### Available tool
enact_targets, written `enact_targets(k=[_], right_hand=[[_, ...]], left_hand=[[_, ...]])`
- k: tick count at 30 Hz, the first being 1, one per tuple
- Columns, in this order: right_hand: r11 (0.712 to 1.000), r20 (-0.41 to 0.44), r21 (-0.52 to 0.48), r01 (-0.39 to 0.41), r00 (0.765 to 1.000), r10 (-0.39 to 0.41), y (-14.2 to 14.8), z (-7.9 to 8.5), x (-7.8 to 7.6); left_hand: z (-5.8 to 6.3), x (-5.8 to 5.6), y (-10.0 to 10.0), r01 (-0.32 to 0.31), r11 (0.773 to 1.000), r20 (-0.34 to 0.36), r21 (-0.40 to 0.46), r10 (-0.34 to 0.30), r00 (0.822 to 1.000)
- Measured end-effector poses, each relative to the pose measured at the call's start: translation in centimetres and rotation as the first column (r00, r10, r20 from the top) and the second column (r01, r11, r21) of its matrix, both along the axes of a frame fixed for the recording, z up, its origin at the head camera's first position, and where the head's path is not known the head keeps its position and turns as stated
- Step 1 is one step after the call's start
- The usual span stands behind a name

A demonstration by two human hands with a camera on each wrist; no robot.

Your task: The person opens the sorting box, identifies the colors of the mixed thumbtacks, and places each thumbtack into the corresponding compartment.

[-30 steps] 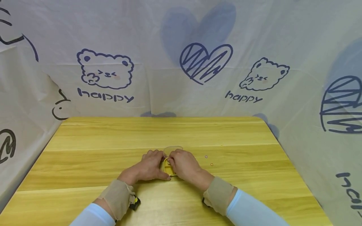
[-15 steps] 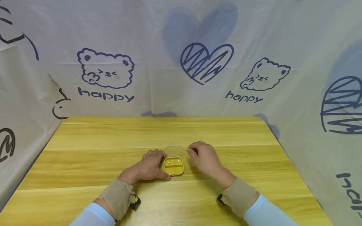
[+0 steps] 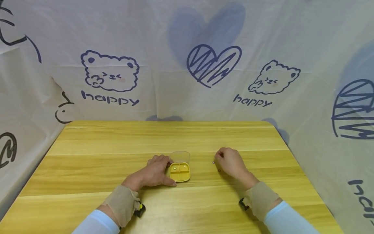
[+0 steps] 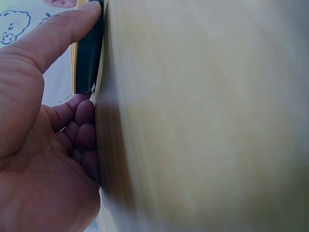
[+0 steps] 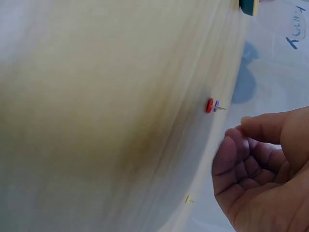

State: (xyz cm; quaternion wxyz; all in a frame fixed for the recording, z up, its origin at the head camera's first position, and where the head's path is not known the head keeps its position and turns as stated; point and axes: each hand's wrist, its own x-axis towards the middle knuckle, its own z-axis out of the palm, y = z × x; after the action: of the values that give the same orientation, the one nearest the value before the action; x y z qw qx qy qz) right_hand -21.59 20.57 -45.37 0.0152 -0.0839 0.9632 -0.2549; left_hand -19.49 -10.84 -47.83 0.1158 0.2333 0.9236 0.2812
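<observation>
A small yellow pill box [image 3: 184, 175] with four-way dividers lies on the table, its clear lid [image 3: 180, 156] tipped back. A small pale piece [image 3: 174, 168] sits in its back left compartment. My left hand [image 3: 156, 172] holds the box from the left, thumb at the front corner; in the left wrist view the thumb lies against its dark green side [image 4: 88, 58]. My right hand [image 3: 232, 164] hovers right of the box, fingers curled, thumb near the index fingertip, nothing visible between them. Near it stand a red thumbtack [image 5: 209, 106], a purple thumbtack [image 5: 217, 106] and a yellow thumbtack [image 5: 188, 199], points up.
The wooden table [image 3: 111, 139] reaches back to a white cloth [image 3: 169, 94] with bear and heart drawings. A similar cloth hangs on both sides. Each wrist carries a tan wrap [image 3: 122, 203] with a small black camera under it.
My right hand has drawn out of the pill box and moved right, over beside the thumbtacks. The left hand and the box have stayed in place.
</observation>
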Motion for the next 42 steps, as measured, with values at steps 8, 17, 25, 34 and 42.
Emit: enact_targets(k=[8, 17, 25, 34, 42], right_hand=[[0.999, 0.066, -0.032, -0.020, 0.998, 0.022, 0.3, -0.6, -0.1], [0.999, 0.083, -0.035, -0.019, 0.996, 0.022, 0.1, -0.5, -0.1], [1.000, 0.105, -0.003, 0.004, 0.994, -0.004, 0.0, -1.1, -0.2], [1.000, 0.096, -0.001, 0.001, 0.995, -0.001, 0.0, -1.1, 0.0], [0.998, 0.076, -0.052, 0.030, 0.997, -0.026, -0.2, -0.5, 0.1]], left_hand=[[0.3, 0.1, -0.1, -0.003, 1.000, -0.002, 0.010, 0.003, 1.000], [0.6, 0.1, 0.0, -0.002, 1.000, -0.004, 0.013, 0.002, 1.000], [0.5, 0.3, 0.0, -0.004, 1.000, 0.006, 0.022, 0.004, 1.000], [0.4, 0.5, 0.1, 0.000, 1.000, 0.021, 0.018, -0.001, 1.000], [0.6, 0.5, 0.1, -0.007, 1.000, 0.029, 0.018, 0.007, 1.000]])
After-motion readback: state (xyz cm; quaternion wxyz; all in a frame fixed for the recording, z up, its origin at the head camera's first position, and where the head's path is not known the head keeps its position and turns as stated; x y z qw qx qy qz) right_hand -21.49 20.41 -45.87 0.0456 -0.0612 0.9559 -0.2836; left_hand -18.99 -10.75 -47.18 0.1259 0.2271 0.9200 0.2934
